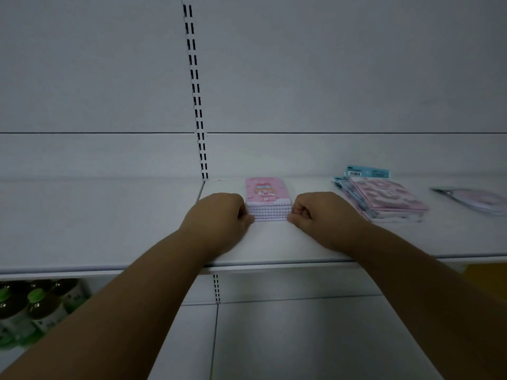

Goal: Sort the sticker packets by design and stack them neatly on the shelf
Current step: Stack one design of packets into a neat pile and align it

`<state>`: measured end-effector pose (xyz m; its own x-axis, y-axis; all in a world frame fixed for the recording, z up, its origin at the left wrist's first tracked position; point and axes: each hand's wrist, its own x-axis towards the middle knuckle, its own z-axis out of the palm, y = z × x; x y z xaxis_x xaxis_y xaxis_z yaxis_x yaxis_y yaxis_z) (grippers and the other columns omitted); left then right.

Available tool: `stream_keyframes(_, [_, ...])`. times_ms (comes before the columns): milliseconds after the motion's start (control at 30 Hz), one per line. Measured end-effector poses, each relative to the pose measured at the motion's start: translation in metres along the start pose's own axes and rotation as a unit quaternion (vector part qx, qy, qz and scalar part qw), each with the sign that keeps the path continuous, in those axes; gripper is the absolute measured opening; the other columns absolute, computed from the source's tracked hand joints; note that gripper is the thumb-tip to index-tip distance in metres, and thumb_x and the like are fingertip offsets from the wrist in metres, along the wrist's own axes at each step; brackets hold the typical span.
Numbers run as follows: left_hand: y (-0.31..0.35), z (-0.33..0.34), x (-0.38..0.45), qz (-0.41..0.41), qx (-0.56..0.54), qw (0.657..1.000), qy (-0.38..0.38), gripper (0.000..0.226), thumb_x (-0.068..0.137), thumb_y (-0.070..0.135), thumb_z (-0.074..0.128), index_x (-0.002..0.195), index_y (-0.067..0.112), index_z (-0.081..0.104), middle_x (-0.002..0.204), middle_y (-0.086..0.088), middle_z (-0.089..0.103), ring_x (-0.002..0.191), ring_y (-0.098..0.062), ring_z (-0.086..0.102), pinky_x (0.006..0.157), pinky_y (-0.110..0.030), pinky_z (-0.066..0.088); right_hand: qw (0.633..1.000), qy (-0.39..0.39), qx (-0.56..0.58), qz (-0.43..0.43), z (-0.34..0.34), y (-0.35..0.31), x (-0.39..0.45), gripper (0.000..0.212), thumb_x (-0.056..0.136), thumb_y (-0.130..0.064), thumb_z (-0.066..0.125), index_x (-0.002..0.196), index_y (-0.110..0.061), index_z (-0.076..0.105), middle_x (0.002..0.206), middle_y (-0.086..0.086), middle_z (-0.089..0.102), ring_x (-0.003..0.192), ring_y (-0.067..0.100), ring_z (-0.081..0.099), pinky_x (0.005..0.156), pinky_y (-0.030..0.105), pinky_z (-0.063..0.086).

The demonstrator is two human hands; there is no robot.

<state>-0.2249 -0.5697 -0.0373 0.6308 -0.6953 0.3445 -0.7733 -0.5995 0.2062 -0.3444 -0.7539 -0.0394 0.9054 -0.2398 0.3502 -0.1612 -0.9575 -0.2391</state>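
Currently both forearms reach up over the front lip of the white shelf (274, 250), hands side by side on its top. The left hand (219, 215) is curled, fingers bent against the left edge of a stack of pink packets (267, 200). The right hand (319, 215) mirrors it, fingers curled and thumb tip against the stack's right edge. Whether each hand actually pinches the bottom packets or only presses knuckles against the sides cannot be told; contact on both sides is plain.

Stack sits directly between the 2 hands, flat on the shelf, about 6 packets deep by the scalloped front edges, which line up closely. Top packet shows a cartoon girl on pink.

Judgement: step in hand is squaring this 1 design pile, near done.

Further right of the right hand, well apart from the stack, lies a fanned pile of packets (384, 198) with a pink patterned face and a blue header card (367, 171) showing a barcode behind it. Edges there are splayed, not aligned. Beyond that, at the far right, a lone clear-wrapped packet (472, 198) lies tilted.

Next move, as judged: let go of the pink stack without nudging it, shift right, gather the fanned pile by its sides and tap it square. The slippery wrap may let packets slide.

Below left of the arms, green-capped bottles (35, 305) stand on a lower level.
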Motion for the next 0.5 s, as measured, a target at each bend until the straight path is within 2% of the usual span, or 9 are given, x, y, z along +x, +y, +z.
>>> stream_keyframes(200, [-0.0008,0.0004,-0.0011,0.001,0.004,1.000,0.002,0.026,0.092,0.044,0.054,0.092,0.019,0.063,0.087,0.000,0.066,0.079,-0.019,0.057,0.067,-0.029,0.043,1.000,-0.006,0.004,0.005,-0.0017,-0.0035,-0.0019,0.019,0.091,-0.035,0.058,0.084,-0.018,0.061,0.067,-0.012,0.049,0.071,0.012,0.049,0.064,0.027,0.035])
stream_keyframes(300, [-0.0020,0.0001,-0.0027,-0.009,-0.025,0.999,0.024,0.025,0.091,0.047,0.055,0.089,0.022,0.058,0.082,0.004,0.062,0.076,-0.016,0.055,0.063,-0.029,0.038,1.000,0.014,0.007,0.010,-0.0006,-0.0033,-0.0046,0.022,0.092,-0.037,0.057,0.083,-0.017,0.058,0.069,-0.010,0.050,0.068,0.011,0.048,0.060,0.027,0.036])
stream_keyframes(500, [-0.0041,0.0023,-0.0013,0.014,-0.034,0.999,0.036,0.019,0.096,0.035,0.051,0.085,0.019,0.054,0.078,0.003,0.059,0.073,-0.018,0.053,0.062,-0.030,0.039,1.000,0.019,-0.013,-0.012,0.0002,-0.0014,-0.0049,0.024,0.097,-0.036,0.048,0.085,-0.017,0.054,0.069,-0.010,0.047,0.068,0.011,0.046,0.056,0.024,0.031])
